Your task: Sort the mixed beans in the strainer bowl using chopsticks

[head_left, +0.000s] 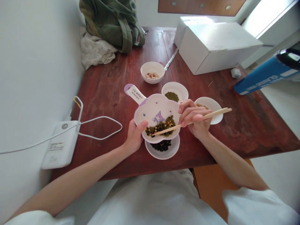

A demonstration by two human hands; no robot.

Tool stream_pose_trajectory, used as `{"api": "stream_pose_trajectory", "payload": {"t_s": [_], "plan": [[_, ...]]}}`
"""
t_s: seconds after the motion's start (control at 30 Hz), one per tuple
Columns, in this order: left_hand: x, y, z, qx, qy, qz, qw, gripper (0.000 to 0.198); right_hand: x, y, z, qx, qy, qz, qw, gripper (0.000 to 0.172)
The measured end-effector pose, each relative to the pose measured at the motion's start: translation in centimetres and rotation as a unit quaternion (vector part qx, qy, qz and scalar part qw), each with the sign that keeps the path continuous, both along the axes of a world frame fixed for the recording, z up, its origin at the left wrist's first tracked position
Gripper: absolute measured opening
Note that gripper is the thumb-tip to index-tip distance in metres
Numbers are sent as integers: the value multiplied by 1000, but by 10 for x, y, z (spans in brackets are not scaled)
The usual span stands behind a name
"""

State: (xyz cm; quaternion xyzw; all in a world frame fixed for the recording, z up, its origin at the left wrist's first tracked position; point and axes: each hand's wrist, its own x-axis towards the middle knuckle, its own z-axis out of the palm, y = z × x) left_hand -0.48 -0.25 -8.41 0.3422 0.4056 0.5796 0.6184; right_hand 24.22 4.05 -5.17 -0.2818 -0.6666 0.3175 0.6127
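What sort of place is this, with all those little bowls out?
Probably a room in someone's home, though the view can't confirm it: there's a reddish wooden table, with a green bag towards its far end and a blue bottle at the right.

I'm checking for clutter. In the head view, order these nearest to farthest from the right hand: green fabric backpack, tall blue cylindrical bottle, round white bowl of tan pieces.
1. Round white bowl of tan pieces, partly behind the right hand.
2. Tall blue cylindrical bottle, farther right.
3. Green fabric backpack, far left.
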Motion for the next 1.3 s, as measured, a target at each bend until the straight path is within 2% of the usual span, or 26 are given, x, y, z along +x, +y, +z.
{"api": "stream_pose_trajectory", "payload": {"t_s": [0.17, 0.3, 0.43, 0.67, 0.9, 1.1, 1.3], "plan": [[-1, 1, -3, 7, 4, -2, 1000, 85, 0, 3, 1, 39, -4, 9, 999, 69], [-1, 2, -3, 15, 19, 1, 1000, 73, 0, 4, 0, 53, -6, 17, 998, 67], [-1, 3, -2, 20, 26, 1, 999, 64, 0, 3, -1, 41, 6, 19, 999, 66], [1, 3, -1, 10, 21, 8, 1000, 70, -1, 5, -3, 13, 24, 40, 999, 68], [4, 3, 6, 17, -7, 7, 1000, 69, -6, 11, 0, -18, 83, 52, 995, 78], [4, 4, 5, 22, -4, 22, 1000, 73, -6, 14, 4, -23, 101, -3, 995, 81], [5, 4, 6, 20, -3, 17, 1000, 75, 3, 21, 10, 38, 107, -102, 988, 84]]}}
